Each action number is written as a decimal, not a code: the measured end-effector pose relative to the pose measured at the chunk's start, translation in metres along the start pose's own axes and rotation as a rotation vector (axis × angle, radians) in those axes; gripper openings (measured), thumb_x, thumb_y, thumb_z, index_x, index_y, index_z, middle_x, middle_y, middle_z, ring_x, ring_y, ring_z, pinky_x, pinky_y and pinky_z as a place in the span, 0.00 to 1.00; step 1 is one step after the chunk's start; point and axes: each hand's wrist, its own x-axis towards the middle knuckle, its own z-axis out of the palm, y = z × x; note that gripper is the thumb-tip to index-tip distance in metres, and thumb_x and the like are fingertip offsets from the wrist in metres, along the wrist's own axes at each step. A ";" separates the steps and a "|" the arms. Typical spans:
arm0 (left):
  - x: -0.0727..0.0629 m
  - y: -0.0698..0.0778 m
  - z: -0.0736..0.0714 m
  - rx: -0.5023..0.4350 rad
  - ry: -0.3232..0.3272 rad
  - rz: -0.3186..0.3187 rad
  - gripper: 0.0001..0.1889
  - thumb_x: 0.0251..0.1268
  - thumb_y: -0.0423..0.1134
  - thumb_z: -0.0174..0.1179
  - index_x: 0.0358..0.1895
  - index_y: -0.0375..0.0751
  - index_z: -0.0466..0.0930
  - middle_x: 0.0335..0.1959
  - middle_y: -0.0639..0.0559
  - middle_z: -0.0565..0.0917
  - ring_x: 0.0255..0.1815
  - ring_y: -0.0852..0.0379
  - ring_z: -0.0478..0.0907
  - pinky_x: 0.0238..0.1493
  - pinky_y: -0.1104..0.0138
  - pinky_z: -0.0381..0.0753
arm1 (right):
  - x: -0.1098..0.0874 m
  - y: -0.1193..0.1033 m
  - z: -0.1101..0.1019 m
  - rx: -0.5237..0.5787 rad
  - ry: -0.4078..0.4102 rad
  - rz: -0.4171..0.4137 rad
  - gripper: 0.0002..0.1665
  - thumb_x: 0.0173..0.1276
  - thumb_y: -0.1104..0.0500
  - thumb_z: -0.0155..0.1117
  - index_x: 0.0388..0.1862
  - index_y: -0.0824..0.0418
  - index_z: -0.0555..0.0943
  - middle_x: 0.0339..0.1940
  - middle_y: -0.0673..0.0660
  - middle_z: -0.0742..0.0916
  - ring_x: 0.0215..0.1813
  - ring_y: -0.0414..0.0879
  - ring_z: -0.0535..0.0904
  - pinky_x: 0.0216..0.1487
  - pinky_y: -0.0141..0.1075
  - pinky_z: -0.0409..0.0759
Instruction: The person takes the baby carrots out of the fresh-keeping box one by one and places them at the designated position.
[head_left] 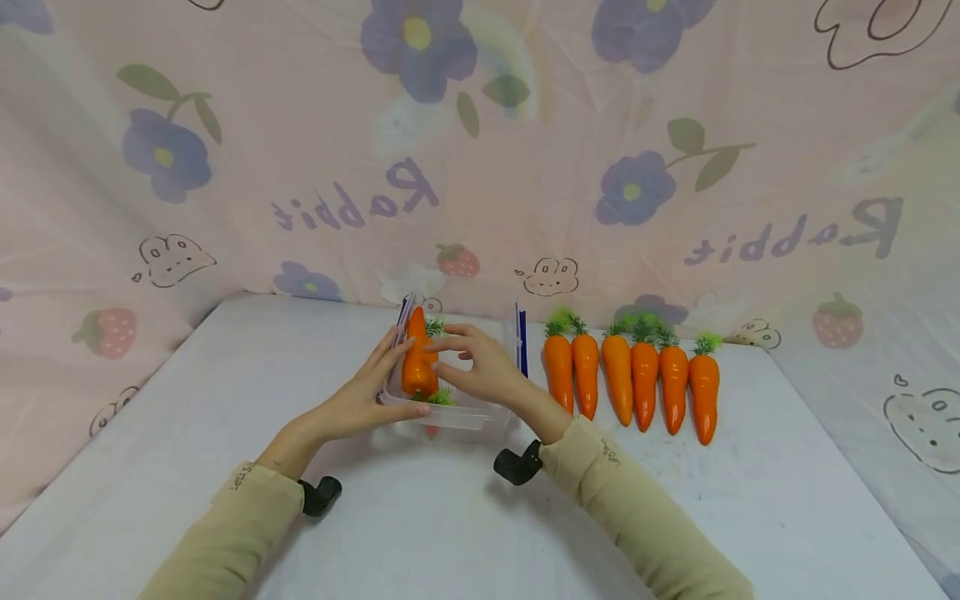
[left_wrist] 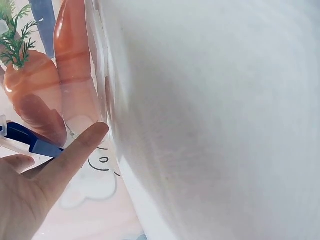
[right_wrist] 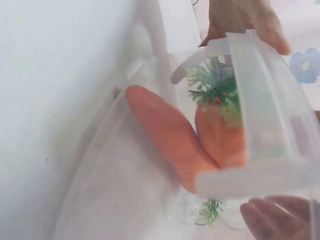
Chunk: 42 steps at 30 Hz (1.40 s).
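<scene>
A clear plastic container (head_left: pixel 480 421) with blue-edged side flaps stands on the table. Two orange toy carrots lie head to tail along its left side: one carrot (head_left: pixel 420 375) has its leaves toward the front, while the other carrot (right_wrist: pixel 165 135) has its tip there. My left hand (head_left: pixel 367 396) grips the container's front left corner, thumb along the front wall and fingers over the left side. Above the container's inside is my right hand (head_left: pixel 480 362), its bent fingers loosely spread beside the front-leaved carrot. In the right wrist view, its fingers (right_wrist: pixel 275 215) appear beyond the clear wall.
Several more toy carrots (head_left: pixel 644 387) lie in a row right of the container, leaves toward the back. A white cloth covers the table (head_left: pixel 420 533). Behind it hangs a printed curtain (head_left: pixel 495 158). Black wrist mounts (head_left: pixel 517 463) stick out beneath the sleeves.
</scene>
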 end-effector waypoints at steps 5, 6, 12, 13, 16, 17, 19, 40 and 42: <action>0.000 0.000 0.000 -0.006 0.004 0.015 0.53 0.61 0.56 0.68 0.81 0.48 0.43 0.83 0.46 0.28 0.82 0.30 0.33 0.69 0.26 0.50 | 0.004 -0.003 0.004 0.033 -0.118 0.007 0.21 0.71 0.57 0.61 0.61 0.62 0.82 0.74 0.68 0.70 0.74 0.62 0.67 0.63 0.49 0.81; 0.000 -0.001 0.000 -0.009 0.003 0.015 0.53 0.61 0.56 0.68 0.81 0.48 0.43 0.83 0.46 0.28 0.82 0.31 0.33 0.69 0.26 0.50 | 0.005 -0.003 0.004 0.040 -0.143 0.012 0.22 0.71 0.56 0.62 0.62 0.61 0.81 0.75 0.68 0.69 0.74 0.62 0.67 0.62 0.48 0.81; 0.000 -0.002 0.000 -0.020 -0.005 0.019 0.53 0.61 0.56 0.68 0.82 0.49 0.43 0.83 0.47 0.27 0.82 0.32 0.32 0.70 0.27 0.49 | 0.007 -0.002 0.007 0.056 -0.286 0.025 0.27 0.70 0.57 0.63 0.68 0.58 0.77 0.79 0.69 0.62 0.77 0.65 0.62 0.60 0.46 0.83; 0.000 -0.002 0.000 -0.021 -0.004 0.020 0.53 0.61 0.56 0.68 0.82 0.49 0.43 0.83 0.47 0.27 0.82 0.32 0.32 0.70 0.27 0.49 | 0.007 -0.001 0.008 0.058 -0.299 0.022 0.27 0.71 0.58 0.63 0.68 0.58 0.76 0.79 0.69 0.60 0.78 0.65 0.61 0.61 0.47 0.83; 0.000 -0.002 0.000 -0.023 -0.003 0.022 0.52 0.61 0.56 0.68 0.81 0.49 0.43 0.83 0.48 0.27 0.82 0.32 0.31 0.70 0.27 0.48 | 0.007 -0.001 0.008 0.066 -0.311 0.005 0.27 0.70 0.61 0.60 0.69 0.59 0.75 0.80 0.70 0.59 0.79 0.66 0.58 0.62 0.50 0.81; 0.000 -0.002 0.000 -0.022 -0.003 0.023 0.52 0.61 0.56 0.68 0.81 0.49 0.43 0.83 0.48 0.27 0.82 0.32 0.31 0.70 0.27 0.49 | 0.007 -0.002 0.008 0.069 -0.307 -0.002 0.27 0.70 0.62 0.60 0.68 0.59 0.75 0.79 0.71 0.59 0.78 0.66 0.61 0.63 0.52 0.80; 0.000 -0.002 0.000 -0.019 -0.001 0.024 0.53 0.61 0.56 0.68 0.81 0.49 0.43 0.83 0.47 0.27 0.82 0.31 0.32 0.70 0.27 0.50 | 0.007 -0.002 0.008 0.058 -0.292 0.000 0.26 0.71 0.63 0.57 0.67 0.59 0.76 0.79 0.70 0.61 0.77 0.66 0.63 0.66 0.55 0.77; 0.000 0.000 0.002 0.022 0.014 -0.019 0.54 0.59 0.59 0.68 0.82 0.54 0.42 0.83 0.47 0.28 0.82 0.31 0.34 0.70 0.27 0.49 | 0.015 0.006 0.006 -0.403 -0.271 0.157 0.29 0.60 0.70 0.70 0.61 0.58 0.77 0.80 0.66 0.61 0.70 0.66 0.72 0.66 0.55 0.77; 0.000 0.000 0.002 0.025 0.016 -0.021 0.54 0.59 0.59 0.68 0.82 0.53 0.42 0.83 0.47 0.28 0.82 0.31 0.34 0.70 0.27 0.50 | 0.016 0.008 0.007 -0.413 -0.289 0.169 0.29 0.61 0.69 0.70 0.61 0.58 0.77 0.78 0.65 0.65 0.68 0.64 0.75 0.65 0.53 0.78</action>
